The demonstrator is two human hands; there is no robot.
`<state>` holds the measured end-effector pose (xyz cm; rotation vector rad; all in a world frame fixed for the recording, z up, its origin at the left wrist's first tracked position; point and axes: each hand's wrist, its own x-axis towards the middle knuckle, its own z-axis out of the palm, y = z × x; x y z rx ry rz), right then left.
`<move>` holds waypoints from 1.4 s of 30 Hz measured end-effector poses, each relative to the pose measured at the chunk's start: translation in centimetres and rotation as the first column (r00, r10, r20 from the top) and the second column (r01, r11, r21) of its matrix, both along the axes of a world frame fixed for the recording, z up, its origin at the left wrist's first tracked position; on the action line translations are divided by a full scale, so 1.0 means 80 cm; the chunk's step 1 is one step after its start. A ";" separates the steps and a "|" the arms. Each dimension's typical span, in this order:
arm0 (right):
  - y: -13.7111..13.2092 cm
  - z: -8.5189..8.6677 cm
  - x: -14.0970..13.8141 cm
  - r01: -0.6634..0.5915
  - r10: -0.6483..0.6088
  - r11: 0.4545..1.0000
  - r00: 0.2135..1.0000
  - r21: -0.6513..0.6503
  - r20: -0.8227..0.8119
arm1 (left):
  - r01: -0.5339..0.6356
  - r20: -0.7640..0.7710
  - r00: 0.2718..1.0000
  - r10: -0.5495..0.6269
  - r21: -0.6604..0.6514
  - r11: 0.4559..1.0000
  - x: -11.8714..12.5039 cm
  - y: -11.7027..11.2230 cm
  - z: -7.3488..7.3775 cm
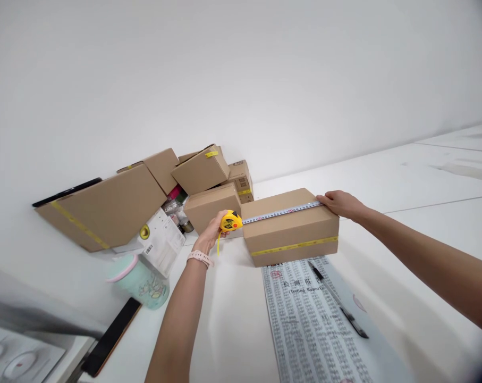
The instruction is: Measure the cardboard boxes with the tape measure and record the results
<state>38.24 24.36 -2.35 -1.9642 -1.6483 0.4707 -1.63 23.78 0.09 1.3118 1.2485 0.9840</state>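
Observation:
A closed cardboard box (pixel 288 229) with a yellow printed strip along its near side lies on the white table in front of me. My left hand (pixel 213 229), with a pink band at the wrist, grips a yellow tape measure (pixel 231 220) at the box's left edge. A yellow strap hangs below its case. The pulled-out blade (pixel 280 213) lies across the box's top. At the top's right end, my right hand (pixel 338 204) pinches the blade's end, which its fingers hide.
Several cardboard boxes (pixel 212 202) are piled at the back left against the wall. A printed paper (pixel 304 319) with a pen (pixel 340 303) on it lies nearer me. A mint tumbler (pixel 143 282) and a black bar (pixel 111 336) are at the left.

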 end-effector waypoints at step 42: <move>0.027 0.020 -0.082 -0.357 0.340 0.929 0.926 0.093 0.162 | -0.176 0.581 0.735 0.349 -0.333 0.926 0.232 -0.192 -0.007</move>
